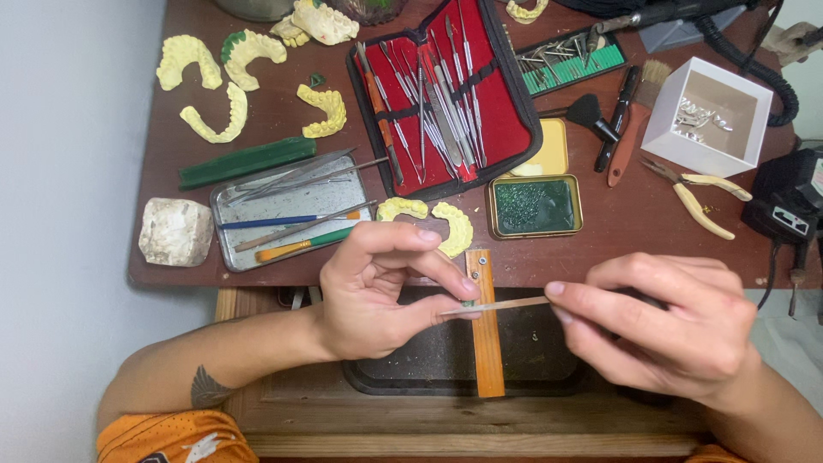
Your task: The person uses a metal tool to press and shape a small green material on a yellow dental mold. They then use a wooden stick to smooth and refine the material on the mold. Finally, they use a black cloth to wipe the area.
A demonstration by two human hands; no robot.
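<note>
Head view: left hand [377, 287] pinches a tiny piece against the orange wooden bench peg [485, 343], right hand [664, 326] pinching the thin metal file [501, 304] across it, so short, level strokes seem best.

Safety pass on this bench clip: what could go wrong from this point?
1. The left hand pinches a tiny piece against the wooden bench peg right where the thin metal tool held by the right hand works; a slip could likely nick the fingertips.
2. The piece is small; if dropped, it may be lost in the dark tray below.
3. The yellow dental cast lies beside the table edge and could be knocked off.
</note>
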